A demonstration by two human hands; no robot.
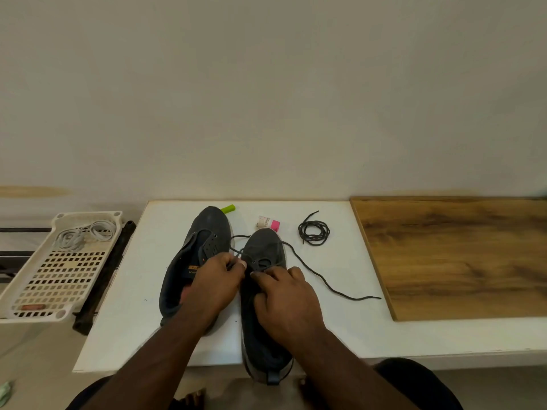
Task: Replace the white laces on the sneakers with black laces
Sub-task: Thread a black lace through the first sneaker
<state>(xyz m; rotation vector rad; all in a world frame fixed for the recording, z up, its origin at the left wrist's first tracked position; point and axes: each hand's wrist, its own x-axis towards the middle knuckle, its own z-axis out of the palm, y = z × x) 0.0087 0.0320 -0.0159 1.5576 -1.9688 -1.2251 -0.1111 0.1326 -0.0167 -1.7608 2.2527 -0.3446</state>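
Step in hand: threading a thin black lace (313, 272) through the lower eyelets of the right-side dark grey fabric sneaker (266, 294), which sits on the white desk (133, 306), heel overhanging the near edge.

Left hand (217, 284): fingers pinch one lace end beside the eyelets. Right hand (285, 303): fingers curled on the tongue area; whether they pinch the lace, cannot tell.

Next move likely needs the tip fed into the next eyelet, slack drawn even.

Count:
- sneakers 2; left-side sneaker (195, 255) unlaced
- black laces 2; one coiled black lace (313, 232) spare
- white laces (85, 235) bundled in perforated cream plastic tray (59, 285)
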